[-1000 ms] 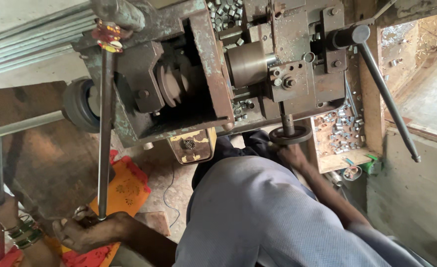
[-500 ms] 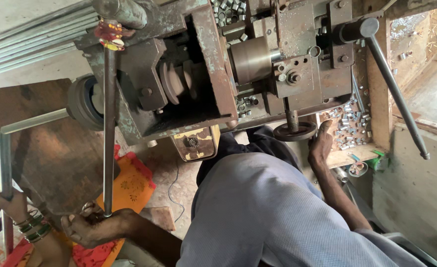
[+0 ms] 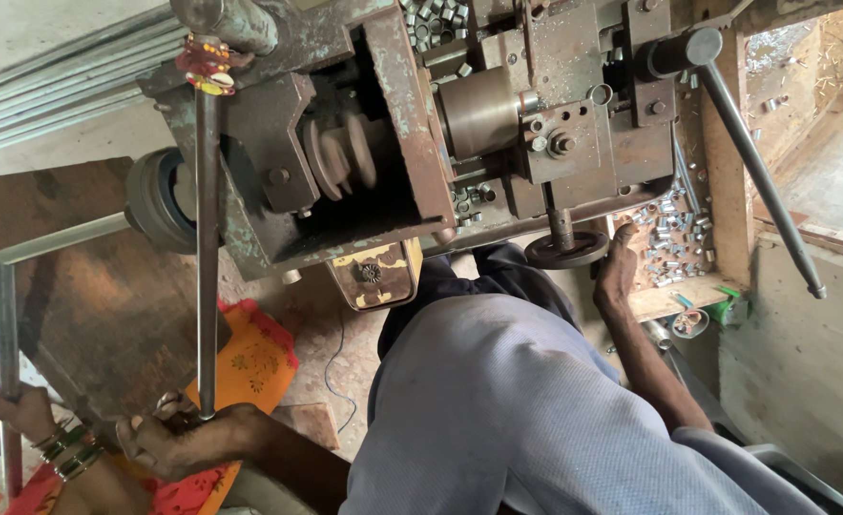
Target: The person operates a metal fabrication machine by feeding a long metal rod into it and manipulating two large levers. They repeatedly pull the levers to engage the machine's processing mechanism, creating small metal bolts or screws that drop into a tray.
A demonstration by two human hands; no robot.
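Note:
My left hand (image 3: 168,443) is at the lower left, closed around the bottom end of a long steel rod (image 3: 207,238). The rod runs up to the greasy lathe-like machine (image 3: 393,143). My right hand (image 3: 617,272) reaches out past my grey shirt. Its fingers lie against the right rim of a small dark handwheel (image 3: 564,250) under the machine's carriage, without closing around it. Just right of that hand, a wooden tray (image 3: 688,296) holds several small shiny metal sleeves.
Another person's hand with bangles (image 3: 20,412) holds a grey metal frame (image 3: 1,334) at the far left. A long lever handle (image 3: 760,181) slants down at the right. Orange patterned cloth (image 3: 249,362) lies on the floor. A stepped pulley (image 3: 340,157) sits inside the machine.
My right hand has come off the handwheel's underside and now rests against its right rim. My left hand keeps its hold on the rod. The view has shifted slightly.

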